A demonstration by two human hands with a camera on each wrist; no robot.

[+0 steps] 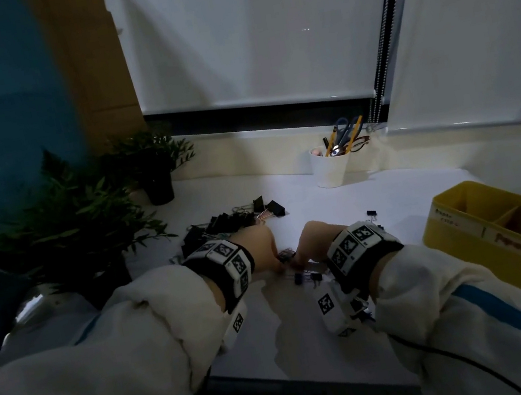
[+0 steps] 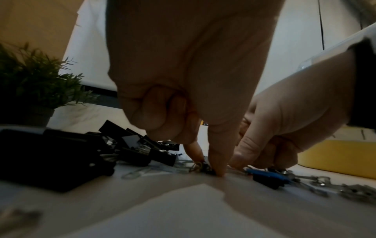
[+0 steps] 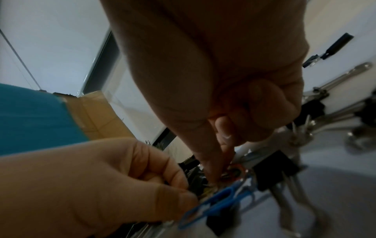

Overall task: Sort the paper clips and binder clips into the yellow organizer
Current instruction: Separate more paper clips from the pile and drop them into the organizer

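Yellow organizer (image 1: 432, 229): sitting at counter's right edge; visible compartments showing no clips. Large binder clips (image 1: 221, 221): lying heaped far left on counter (image 1: 389, 188), unsorted. Left hand (image 1: 261, 249), right hand (image 1: 315, 240): both grips pinching into small tangle of paper clips and small binder clips (image 1: 304, 275) between them; exact clip held, cannot tell. Judging sorting barely begun.

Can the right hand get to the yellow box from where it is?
Probably yes. The right hand is down among small clips, and the yellow organizer sits open-topped just to its right, with only bare white desk and a stray small binder clip between.
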